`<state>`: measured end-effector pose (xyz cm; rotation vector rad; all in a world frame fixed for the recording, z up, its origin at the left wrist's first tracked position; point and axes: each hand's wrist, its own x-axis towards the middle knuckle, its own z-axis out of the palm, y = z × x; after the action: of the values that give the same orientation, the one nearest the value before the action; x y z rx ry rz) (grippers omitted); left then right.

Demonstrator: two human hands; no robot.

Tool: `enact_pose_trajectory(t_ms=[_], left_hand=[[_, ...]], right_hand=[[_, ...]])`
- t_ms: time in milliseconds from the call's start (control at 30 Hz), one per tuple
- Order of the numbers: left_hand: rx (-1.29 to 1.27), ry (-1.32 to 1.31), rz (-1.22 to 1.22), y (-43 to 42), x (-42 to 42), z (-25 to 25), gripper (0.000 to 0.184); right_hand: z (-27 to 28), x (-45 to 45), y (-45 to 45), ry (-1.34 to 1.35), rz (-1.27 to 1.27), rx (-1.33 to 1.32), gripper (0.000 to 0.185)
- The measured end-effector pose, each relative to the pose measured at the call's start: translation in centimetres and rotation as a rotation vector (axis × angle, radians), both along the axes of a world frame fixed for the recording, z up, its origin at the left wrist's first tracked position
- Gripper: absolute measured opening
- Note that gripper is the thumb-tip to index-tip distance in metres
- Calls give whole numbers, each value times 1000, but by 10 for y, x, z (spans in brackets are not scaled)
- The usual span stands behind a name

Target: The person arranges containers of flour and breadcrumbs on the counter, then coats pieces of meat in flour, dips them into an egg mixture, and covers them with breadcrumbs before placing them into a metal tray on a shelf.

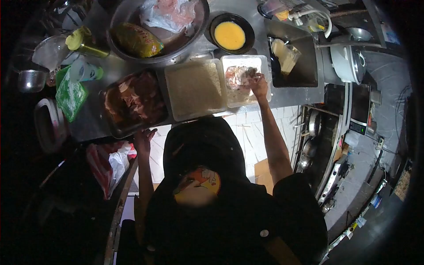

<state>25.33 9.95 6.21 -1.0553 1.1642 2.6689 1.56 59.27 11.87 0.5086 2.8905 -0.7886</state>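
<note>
Counter [297, 95]: shiny metal, lit in a dark kitchen.
Crumb tub [169, 95]: set by the counter's front edge.
Floury meat [238, 76]: kept in the white tub [242, 105], just right of the crumb tub.
Right hand [259, 85]: floury meat is pinched by bent fingers.
Left hand [143, 140]: fingers are partly spread, by the meat tray [115, 134] left of the crumb tub; touching cannot be told.

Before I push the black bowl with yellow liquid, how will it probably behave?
The black bowl may slide rather easily, as the metal counter looks smooth. The yellow liquid will likely slosh, and could spill over the uncovered top if the push is sudden. The bowl itself looks rigid, so it should hardly bend.
</note>
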Motion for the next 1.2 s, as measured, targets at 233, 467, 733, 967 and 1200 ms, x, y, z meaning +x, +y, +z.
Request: enact_pose_trajectory(t_ms=[233,467,733,967,1200], left_hand=[[72,54,-33,-9,11,-25,35],[282,77,104,-11,12,-42,27],[68,-133,115,4,-6,-2,22],[90,58,-53,-12,3,-19,27],[54,25,-23,-10,7,-15,28]], right_hand=[[-44,5,15,42,-237,-354,51],[36,3,26,-101,-122,-760,43],[99,7,23,279,107,-483,29],[45,44,-32,31,299,62,29],[-9,21,-42,-103,424,406,72]])
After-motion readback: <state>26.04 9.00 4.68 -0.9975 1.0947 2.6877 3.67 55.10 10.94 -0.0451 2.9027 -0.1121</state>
